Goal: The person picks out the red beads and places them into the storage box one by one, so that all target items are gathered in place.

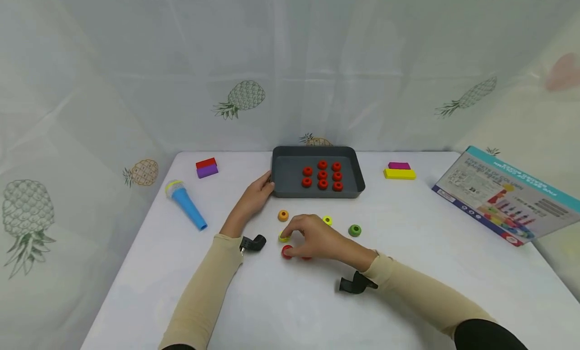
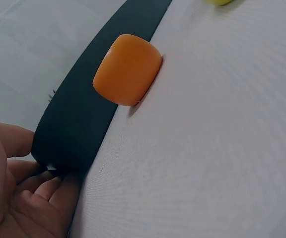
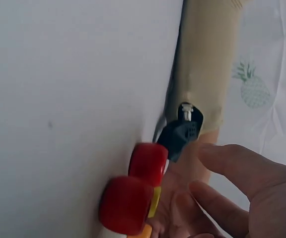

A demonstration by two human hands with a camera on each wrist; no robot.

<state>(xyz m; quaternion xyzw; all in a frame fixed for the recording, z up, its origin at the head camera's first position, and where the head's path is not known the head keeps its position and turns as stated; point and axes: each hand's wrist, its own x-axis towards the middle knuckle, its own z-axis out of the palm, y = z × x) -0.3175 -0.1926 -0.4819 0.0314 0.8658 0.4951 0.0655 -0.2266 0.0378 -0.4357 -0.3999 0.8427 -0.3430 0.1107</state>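
Observation:
My left hand grips the left side of a dark grey rectangular tray. In the left wrist view its thumb and fingers close round the tray's corner. Several red beads stand in rows inside the tray. My right hand hovers low over loose beads, thumb and fingers apart, with nothing between them in the right wrist view. Two red beads lie close to it on the table. Nearby are an orange bead, a partly covered yellow bead, another yellow bead and a green bead.
On the left lie a blue toy microphone and red and purple blocks. Magenta and yellow blocks sit right of the tray. A printed box leans at the table's right edge. Patterned curtain hangs behind the white table.

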